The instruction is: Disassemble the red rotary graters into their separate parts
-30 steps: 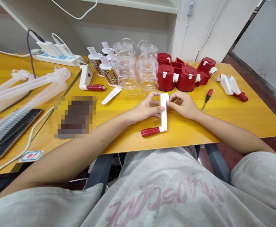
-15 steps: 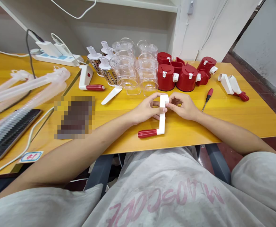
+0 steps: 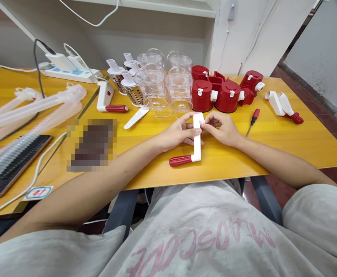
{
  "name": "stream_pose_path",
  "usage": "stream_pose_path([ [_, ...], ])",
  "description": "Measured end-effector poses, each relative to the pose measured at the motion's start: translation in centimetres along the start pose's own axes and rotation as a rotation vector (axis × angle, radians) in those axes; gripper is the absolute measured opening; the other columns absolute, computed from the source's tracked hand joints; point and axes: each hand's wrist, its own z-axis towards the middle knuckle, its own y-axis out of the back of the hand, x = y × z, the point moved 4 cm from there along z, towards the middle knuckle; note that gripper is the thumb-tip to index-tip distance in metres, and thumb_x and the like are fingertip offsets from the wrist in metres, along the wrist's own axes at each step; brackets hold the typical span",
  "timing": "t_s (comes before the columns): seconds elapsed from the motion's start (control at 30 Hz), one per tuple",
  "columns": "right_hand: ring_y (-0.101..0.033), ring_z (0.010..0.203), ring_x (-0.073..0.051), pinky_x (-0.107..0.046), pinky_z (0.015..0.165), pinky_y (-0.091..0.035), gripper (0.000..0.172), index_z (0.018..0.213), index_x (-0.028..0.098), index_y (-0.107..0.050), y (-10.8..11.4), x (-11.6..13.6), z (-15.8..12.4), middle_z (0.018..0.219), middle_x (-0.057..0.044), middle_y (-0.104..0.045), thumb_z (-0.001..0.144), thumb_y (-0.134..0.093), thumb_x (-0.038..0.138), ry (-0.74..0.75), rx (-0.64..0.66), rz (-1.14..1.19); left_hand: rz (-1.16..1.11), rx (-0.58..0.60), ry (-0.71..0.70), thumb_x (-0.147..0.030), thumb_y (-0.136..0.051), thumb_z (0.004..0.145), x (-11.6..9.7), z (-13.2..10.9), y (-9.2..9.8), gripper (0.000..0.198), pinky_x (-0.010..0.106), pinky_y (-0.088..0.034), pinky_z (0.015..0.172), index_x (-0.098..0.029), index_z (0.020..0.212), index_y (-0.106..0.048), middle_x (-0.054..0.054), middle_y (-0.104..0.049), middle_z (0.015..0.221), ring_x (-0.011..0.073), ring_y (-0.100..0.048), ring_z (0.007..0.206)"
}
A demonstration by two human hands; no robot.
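Above the front of the yellow table I hold a white crank handle [image 3: 197, 142] with a red ribbed grip that points left. My left hand [image 3: 176, 133] is closed round its upper part, thumb across the white arm. The thumb and fingertips of my right hand [image 3: 222, 129] pinch a small white piece [image 3: 202, 122] at the crank's top end; whether that piece is separate or part of the crank I cannot tell. Right of my right hand lies a screwdriver [image 3: 253, 122] with a red handle. Beyond my hands stand several red grater housings [image 3: 202, 100].
Several clear plastic containers [image 3: 153, 86] and grater drums [image 3: 133, 92] stand at the back. Another crank handle [image 3: 103, 96] and a white blade-like piece [image 3: 136, 117] lie left; more cranks [image 3: 283, 104] lie right. A power strip [image 3: 70, 73] and plastic sleeves [image 3: 41, 115] are far left.
The crank's top has tilted slightly to the left, and a small gap shows by the white piece in my right fingers. Both hands keep their hold.
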Motion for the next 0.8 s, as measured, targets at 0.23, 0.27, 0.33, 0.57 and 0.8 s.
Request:
stream_pose_path([
  [0.23,-0.064,0.083,-0.012,-0.028,0.078,-0.054,0.060,0.103,0.016,-0.073,0.5,0.4,-0.3,0.102,-0.007,-0.076,0.097,-0.079,0.076,0.064,-0.029,-0.128,0.065,0.016,0.010,-0.049,-0.111,0.081,0.1,-0.2,0.1,0.095,0.041,-0.078,0.082,-0.029,0.154,-0.054,0.008,-0.080,0.130,0.0238,-0.088,0.089],
  [0.27,-0.063,0.082,-0.012,-0.028,0.077,-0.053,0.061,0.102,0.016,-0.072,0.5,0.4,-0.3,0.099,-0.007,-0.076,0.097,-0.079,0.076,0.047,-0.016,-0.119,0.084,0.007,0.013,-0.049,-0.112,0.080,0.1,-0.2,0.1,0.096,0.039,-0.078,0.080,-0.029,0.154,-0.054,0.008,-0.080,0.128,0.0236,-0.088,0.089],
  [0.33,-0.062,0.080,-0.012,-0.028,0.075,-0.050,0.061,0.098,0.015,-0.070,0.3,0.5,-0.2,0.094,-0.006,-0.075,0.098,-0.077,0.076,0.023,0.012,-0.111,0.111,-0.020,0.010,-0.049,-0.113,0.078,0.1,-0.2,0.1,0.098,0.036,-0.077,0.079,-0.028,0.154,-0.055,0.006,-0.079,0.123,0.0230,-0.087,0.090],
  [0.57,-0.065,0.086,-0.014,-0.028,0.075,-0.052,0.056,0.096,0.016,-0.064,0.0,0.8,0.2,0.092,-0.006,-0.072,0.101,-0.075,0.071,0.020,0.007,-0.089,0.024,-0.002,0.018,-0.047,-0.110,0.082,-0.2,-0.2,-0.3,0.090,0.041,-0.078,0.077,-0.027,0.150,-0.054,0.008,-0.081,0.126,0.0267,-0.089,0.087],
  [0.8,-0.066,0.079,-0.012,-0.027,0.069,-0.056,0.064,0.100,0.018,-0.060,-0.4,0.2,0.0,0.094,-0.005,-0.074,0.099,-0.075,0.080,-0.037,0.050,0.012,-0.009,0.026,0.007,-0.048,-0.109,0.084,0.0,-0.2,-0.1,0.089,0.040,-0.078,0.078,-0.029,0.151,-0.053,0.006,-0.081,0.124,0.0269,-0.090,0.088],
])
